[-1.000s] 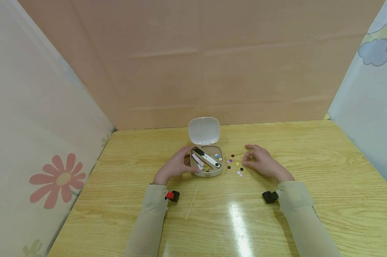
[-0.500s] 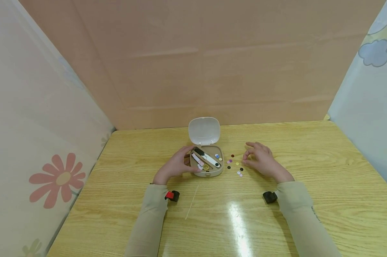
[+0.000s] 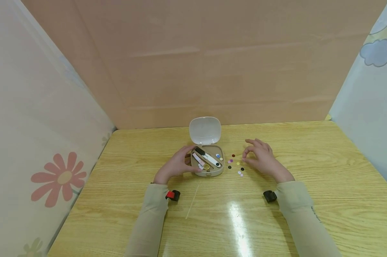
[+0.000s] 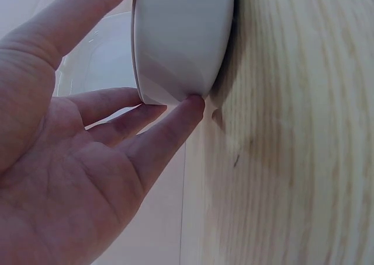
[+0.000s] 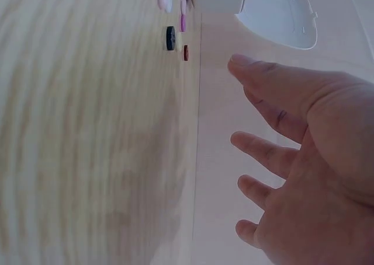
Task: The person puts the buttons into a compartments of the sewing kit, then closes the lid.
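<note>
A cream sewing box [image 3: 216,173] stands on the table with its white lid [image 3: 205,130] raised at the back. My left hand [image 3: 177,165] grips the box's left side, thumb at the front and fingertips on its wall [image 4: 181,37]. Inside lie a long white and black tool [image 3: 209,157], a pink and white strip [image 3: 198,159], a yellow ring [image 3: 206,166] and a few buttons [image 3: 218,156]. My right hand [image 3: 261,160] hovers right of several loose buttons [image 3: 231,161], thumb and index finger close together. Nothing shows between its fingers in the right wrist view.
A thin pale stick [image 3: 192,200] lies on the wooden table [image 3: 132,214] in front of the box. Among the scattered buttons, a black button [image 3: 242,169] lies closest to my right hand. A plain fabric backdrop [image 3: 199,71] stands behind the table's back edge.
My right hand has risen slightly and shifted a little away from the table's front, its fingers spreading somewhat. The left hand and the box stay put.
</note>
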`<control>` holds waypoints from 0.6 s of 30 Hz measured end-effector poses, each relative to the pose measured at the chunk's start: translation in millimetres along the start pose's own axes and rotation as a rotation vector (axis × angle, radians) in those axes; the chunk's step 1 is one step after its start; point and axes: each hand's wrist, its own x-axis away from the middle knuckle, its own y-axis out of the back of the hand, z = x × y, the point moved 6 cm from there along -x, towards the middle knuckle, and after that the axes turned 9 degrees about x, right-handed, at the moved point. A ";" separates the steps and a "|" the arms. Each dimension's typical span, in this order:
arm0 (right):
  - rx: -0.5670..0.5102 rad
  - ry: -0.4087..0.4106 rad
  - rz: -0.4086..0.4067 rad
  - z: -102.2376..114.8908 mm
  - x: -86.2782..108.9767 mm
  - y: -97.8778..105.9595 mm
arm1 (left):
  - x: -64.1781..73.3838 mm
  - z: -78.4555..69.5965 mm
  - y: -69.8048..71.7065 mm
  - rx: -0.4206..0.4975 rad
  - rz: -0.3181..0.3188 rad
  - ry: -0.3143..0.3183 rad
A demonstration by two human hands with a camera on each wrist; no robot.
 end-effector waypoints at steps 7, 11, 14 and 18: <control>0.008 0.010 -0.010 5.9 -1.5 2.8 | -1.0 0.2 -0.1 0.002 0.000 -0.017; 0.029 0.018 -0.028 8.8 -3.3 4.0 | -0.8 -0.4 -0.1 -0.002 -0.005 -0.019; 0.038 0.030 -0.040 12.5 -4.7 5.2 | -0.6 -0.1 0.0 -0.003 -0.006 -0.016; 0.035 0.042 -0.049 17.8 -5.9 6.9 | -0.3 1.6 0.1 0.000 -0.007 -0.009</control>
